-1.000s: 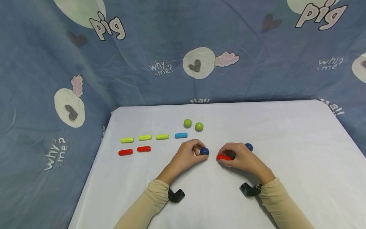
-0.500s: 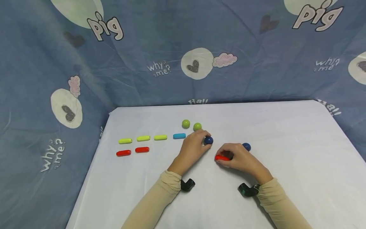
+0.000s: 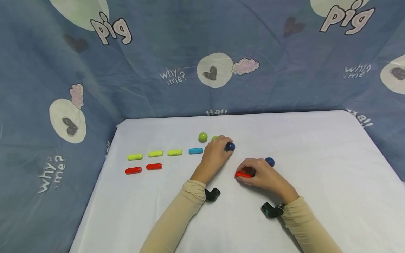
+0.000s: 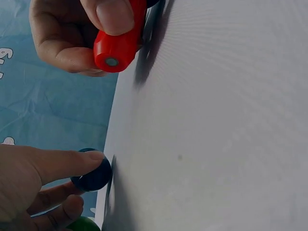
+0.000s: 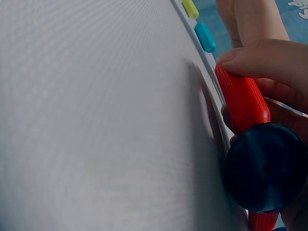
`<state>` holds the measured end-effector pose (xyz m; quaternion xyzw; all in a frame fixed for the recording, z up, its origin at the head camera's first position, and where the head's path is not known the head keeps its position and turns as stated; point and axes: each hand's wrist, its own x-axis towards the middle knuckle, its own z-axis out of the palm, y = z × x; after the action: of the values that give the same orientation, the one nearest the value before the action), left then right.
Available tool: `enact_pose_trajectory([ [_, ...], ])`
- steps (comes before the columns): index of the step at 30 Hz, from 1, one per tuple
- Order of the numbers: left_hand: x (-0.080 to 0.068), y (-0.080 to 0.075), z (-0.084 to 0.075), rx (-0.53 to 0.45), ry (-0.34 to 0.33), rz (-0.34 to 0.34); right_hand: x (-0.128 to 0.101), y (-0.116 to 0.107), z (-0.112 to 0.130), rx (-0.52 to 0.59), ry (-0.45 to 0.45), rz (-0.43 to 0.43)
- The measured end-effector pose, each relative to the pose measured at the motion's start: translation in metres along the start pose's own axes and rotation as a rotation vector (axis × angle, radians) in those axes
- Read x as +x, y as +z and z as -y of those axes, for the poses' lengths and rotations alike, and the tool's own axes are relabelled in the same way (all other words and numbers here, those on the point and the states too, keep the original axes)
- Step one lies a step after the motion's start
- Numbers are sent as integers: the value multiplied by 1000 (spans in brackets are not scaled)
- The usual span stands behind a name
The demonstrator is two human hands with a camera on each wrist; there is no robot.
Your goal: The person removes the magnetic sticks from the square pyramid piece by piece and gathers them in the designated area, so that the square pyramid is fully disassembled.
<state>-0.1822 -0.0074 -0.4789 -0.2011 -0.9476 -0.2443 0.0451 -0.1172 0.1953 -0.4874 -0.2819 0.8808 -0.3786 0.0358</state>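
Observation:
My left hand [image 3: 216,154] pinches a dark blue ball [image 3: 230,146] between thumb and fingers, above the white table. In the left wrist view the thumb lies along that ball [image 4: 92,174]. My right hand [image 3: 261,173] grips a red rod [image 3: 243,174], whose end shows a small silver disc in the left wrist view. A second dark blue ball [image 5: 264,168] meets the near end of this rod in the right wrist view, with another red piece [image 5: 263,221] below it. Behind the right hand, a dark blue ball [image 3: 270,161] shows partly in the head view.
On the white table [image 3: 316,151], several yellow-green rods [image 3: 155,154] and a light blue rod [image 3: 195,150] lie in a row. Two red rods [image 3: 154,166] lie nearer. One green ball [image 3: 203,137] sits behind; another [image 3: 214,138] is mostly hidden by the left hand.
The left hand, holding its blue ball, has moved away from the body, toward the green balls, now partly covering one. The right hand keeps its grip on the red rod, nearly still.

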Motion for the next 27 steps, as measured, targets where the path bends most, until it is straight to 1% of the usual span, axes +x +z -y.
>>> enact_pose_trajectory([
  [4, 0, -1, 0, -11, 5, 0, 0, 1, 0, -14, 0, -6],
  [10, -1, 1, 0, -15, 5, 26, 0, 1, 1, -23, 0, -7],
  [14, -1, -1, 0, -17, 7, 20, 0, 1, 1, -21, -13, -10],
  [21, -2, -9, 0, -43, 26, 0, 1, 2, 0, -16, -29, -17],
  [27, -4, -19, -3, -87, 14, 9, 1, 2, 0, -8, -20, -9],
])
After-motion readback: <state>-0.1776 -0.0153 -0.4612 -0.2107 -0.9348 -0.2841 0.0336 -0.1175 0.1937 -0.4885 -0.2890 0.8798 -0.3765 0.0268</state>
